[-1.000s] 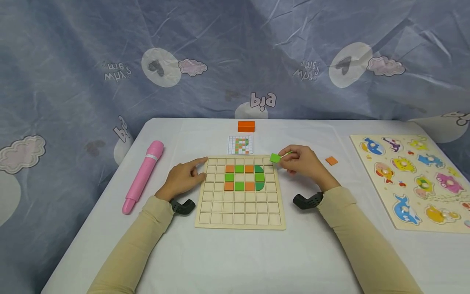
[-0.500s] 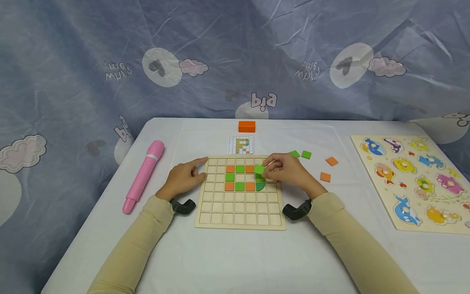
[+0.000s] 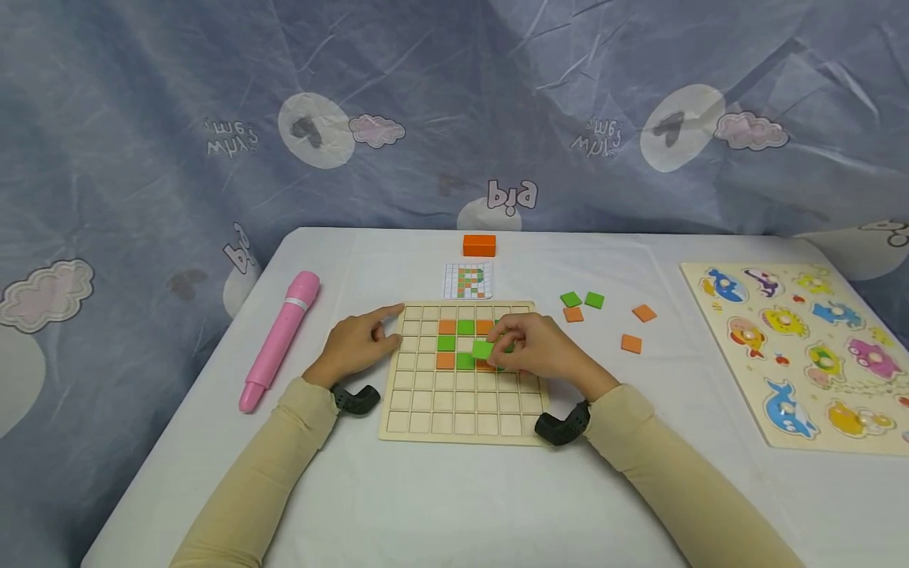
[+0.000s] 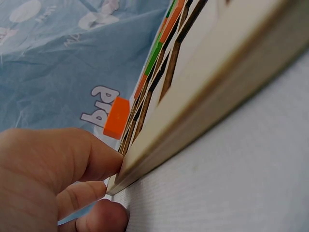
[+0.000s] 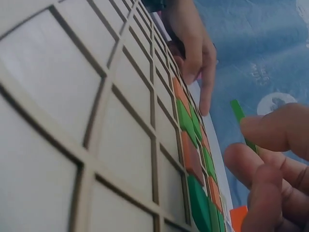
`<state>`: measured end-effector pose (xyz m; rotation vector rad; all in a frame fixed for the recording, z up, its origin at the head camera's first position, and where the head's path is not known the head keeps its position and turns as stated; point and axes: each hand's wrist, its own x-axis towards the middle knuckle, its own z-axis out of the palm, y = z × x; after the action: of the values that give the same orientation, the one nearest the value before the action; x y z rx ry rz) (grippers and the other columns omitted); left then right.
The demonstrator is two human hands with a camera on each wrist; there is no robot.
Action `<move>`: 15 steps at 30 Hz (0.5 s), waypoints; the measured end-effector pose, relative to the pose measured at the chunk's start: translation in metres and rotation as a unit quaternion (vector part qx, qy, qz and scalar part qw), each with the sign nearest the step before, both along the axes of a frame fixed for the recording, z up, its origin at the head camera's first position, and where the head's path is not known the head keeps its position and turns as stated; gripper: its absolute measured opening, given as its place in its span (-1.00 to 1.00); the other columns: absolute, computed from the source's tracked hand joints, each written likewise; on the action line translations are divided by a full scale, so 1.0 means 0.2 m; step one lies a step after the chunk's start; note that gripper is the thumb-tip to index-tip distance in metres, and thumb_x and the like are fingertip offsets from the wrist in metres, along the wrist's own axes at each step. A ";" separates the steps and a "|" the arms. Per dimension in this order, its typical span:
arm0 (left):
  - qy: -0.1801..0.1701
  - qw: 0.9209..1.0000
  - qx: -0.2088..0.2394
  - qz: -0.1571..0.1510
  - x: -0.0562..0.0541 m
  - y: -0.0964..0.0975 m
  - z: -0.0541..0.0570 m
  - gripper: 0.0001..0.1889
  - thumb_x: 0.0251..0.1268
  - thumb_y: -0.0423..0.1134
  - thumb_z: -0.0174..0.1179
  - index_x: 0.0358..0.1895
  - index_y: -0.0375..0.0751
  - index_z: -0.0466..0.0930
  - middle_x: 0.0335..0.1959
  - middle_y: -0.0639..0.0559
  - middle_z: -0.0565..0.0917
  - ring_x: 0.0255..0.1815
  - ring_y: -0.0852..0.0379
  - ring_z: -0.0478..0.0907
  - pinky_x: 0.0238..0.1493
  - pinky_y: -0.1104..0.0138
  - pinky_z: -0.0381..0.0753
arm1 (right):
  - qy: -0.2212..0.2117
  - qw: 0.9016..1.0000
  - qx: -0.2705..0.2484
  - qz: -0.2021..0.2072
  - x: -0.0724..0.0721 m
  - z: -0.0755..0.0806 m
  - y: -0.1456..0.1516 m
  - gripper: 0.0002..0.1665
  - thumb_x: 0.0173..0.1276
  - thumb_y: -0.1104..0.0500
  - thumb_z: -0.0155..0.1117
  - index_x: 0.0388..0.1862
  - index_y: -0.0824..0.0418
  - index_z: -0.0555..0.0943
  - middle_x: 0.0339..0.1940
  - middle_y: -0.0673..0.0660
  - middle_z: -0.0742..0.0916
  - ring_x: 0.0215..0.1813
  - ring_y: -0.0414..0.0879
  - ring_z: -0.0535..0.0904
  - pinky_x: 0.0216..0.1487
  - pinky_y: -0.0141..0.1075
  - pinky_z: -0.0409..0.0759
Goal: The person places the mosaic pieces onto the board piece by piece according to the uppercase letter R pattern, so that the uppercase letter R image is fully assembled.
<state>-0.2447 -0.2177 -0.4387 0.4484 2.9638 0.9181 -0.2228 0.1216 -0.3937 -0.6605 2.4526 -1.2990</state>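
Note:
A wooden grid board [image 3: 428, 402] lies in front of the person, with orange and green tiles set in its upper cells. Between thumb and fingers, the right hand [image 3: 531, 345] pinches a square green tile [image 3: 481, 350] above the board, hiding part of the tiles on the pattern's right side. In the right wrist view this green tile [image 5: 237, 110] shows edge-on, raised off the grid. The left hand [image 3: 353, 345] touches the board's left edge, its index finger at the far corner and its thumb lower down; the left wrist view shows fingertips [image 4: 113, 162] against the wooden rim.
Behind the board lie a printed pattern card [image 3: 469, 282] and an orange block [image 3: 479, 246]. Loose green tiles [image 3: 594, 300] and orange tiles [image 3: 631, 344] are to the right. A pink stick [image 3: 280, 341] lies left, an animal puzzle board [image 3: 749, 386] far right.
The right hand has carried the green tile from the board's upper right corner leftward and nearer, over the pattern. Loose tiles it covered now show. The left hand stays at the edge.

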 end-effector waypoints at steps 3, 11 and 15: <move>0.001 1.000 0.000 0.001 0.00 0.00 0.00 -0.37 0.44 -0.09 0.31 0.54 -0.13 0.55 -0.52 0.13 0.56 -0.52 0.17 0.43 -0.41 0.25 0.33 | 0.018 1.000 0.008 0.010 0.02 0.00 -0.02 -0.80 0.33 0.31 0.49 -0.09 0.29 0.72 -0.41 -0.04 0.79 -0.57 -0.15 0.53 -0.36 -0.32 0.53; 0.004 1.000 -0.002 -0.001 0.00 0.00 0.00 -0.37 0.44 -0.09 0.31 0.54 -0.13 0.56 -0.52 0.14 0.57 -0.52 0.16 0.44 -0.41 0.25 0.34 | 0.034 0.999 0.020 0.028 0.06 0.00 -0.10 -0.81 0.30 0.31 0.53 -0.13 0.28 0.73 -0.45 -0.11 0.76 -0.53 -0.22 0.48 -0.30 -0.33 0.49; 0.005 1.000 -0.004 -0.002 0.00 0.00 -0.01 -0.38 0.44 -0.09 0.30 0.54 -0.13 0.56 -0.53 0.14 0.57 -0.52 0.17 0.44 -0.42 0.25 0.33 | 0.035 0.998 0.032 0.033 0.06 -0.01 -0.13 -0.78 0.28 0.30 0.58 -0.13 0.27 0.74 -0.46 -0.11 0.76 -0.45 -0.23 0.54 -0.23 -0.32 0.54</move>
<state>-0.2451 -0.2185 -0.4398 0.4593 2.9732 0.9056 -0.2108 0.0961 -0.3958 -0.7750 2.4942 -1.1873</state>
